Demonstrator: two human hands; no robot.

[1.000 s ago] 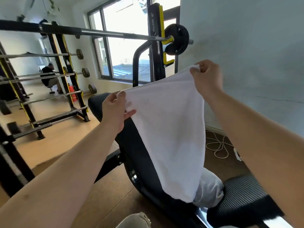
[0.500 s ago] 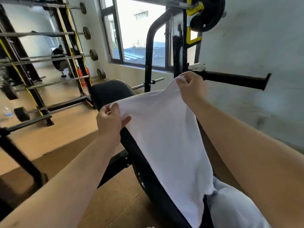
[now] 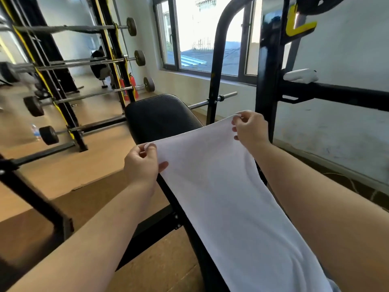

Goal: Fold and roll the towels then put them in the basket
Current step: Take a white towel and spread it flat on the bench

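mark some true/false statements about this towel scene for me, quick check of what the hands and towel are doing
1. The left hand and the right hand each pinch a far corner of the towel. True.
2. The towel is rolled into a tight cylinder. False: it is spread open, draped lengthwise down the bench.
3. The bench pad is red. False: it is black.
4. A water bottle stands on the floor at the left, beside the barbell rack. True.
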